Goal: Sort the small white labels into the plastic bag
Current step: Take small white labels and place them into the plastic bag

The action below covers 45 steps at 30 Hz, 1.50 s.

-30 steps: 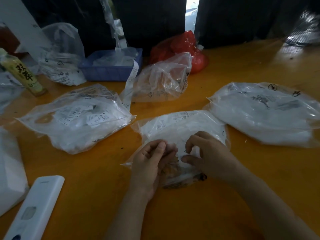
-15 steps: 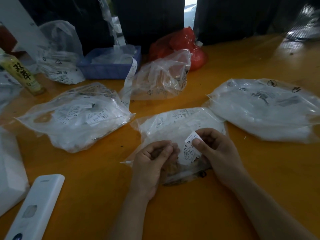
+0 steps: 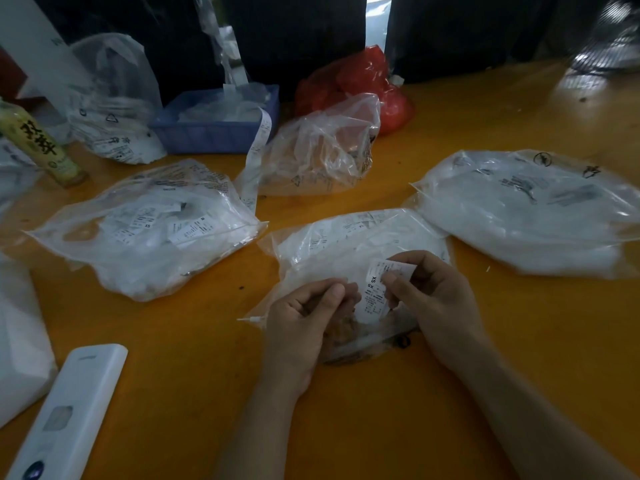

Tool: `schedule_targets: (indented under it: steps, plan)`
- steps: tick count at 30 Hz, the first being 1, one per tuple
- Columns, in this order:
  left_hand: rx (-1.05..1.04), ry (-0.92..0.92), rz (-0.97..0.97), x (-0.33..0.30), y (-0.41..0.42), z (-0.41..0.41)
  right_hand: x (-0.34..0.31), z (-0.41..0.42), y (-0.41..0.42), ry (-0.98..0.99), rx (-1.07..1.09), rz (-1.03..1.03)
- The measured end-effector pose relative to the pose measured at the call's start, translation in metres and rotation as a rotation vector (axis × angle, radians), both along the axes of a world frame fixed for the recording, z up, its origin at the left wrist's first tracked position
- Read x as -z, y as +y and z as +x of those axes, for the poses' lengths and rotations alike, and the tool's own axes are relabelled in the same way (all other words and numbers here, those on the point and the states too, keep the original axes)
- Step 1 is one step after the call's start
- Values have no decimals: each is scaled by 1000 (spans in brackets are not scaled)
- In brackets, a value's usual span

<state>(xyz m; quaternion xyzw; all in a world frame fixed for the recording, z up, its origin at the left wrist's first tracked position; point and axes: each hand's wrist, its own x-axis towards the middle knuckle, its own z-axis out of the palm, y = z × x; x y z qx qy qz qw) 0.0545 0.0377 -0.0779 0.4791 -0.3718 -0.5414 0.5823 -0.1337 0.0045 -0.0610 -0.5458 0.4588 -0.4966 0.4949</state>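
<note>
A clear plastic bag full of small white labels lies in the middle of the orange table. My right hand pinches one white label printed "XS", held upright just above the bag's near end. My left hand has its fingers curled at the bag's near opening, gripping the plastic edge. The label sits between both hands.
More label-filled bags lie at the left and right. A crumpled clear bag, a red bag, a blue tray with a label strip, a bottle and a white device surround them.
My right hand has drawn a white label up from the bag's opening and raised it slightly. My left hand has stayed at the bag's edge.
</note>
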Motion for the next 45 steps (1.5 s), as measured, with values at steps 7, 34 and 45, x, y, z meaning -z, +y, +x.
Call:
schedule_targets:
  steps: [7,34,45]
  plan:
    - [41,-51,2,0,0,1,3,4,2,58,53,-131]
    - [16,-271,21,0,3,-6,8,9,3,499,26,-362]
    - [-13,-263,36,2,2,-3,10,10,4,340,101,-267]
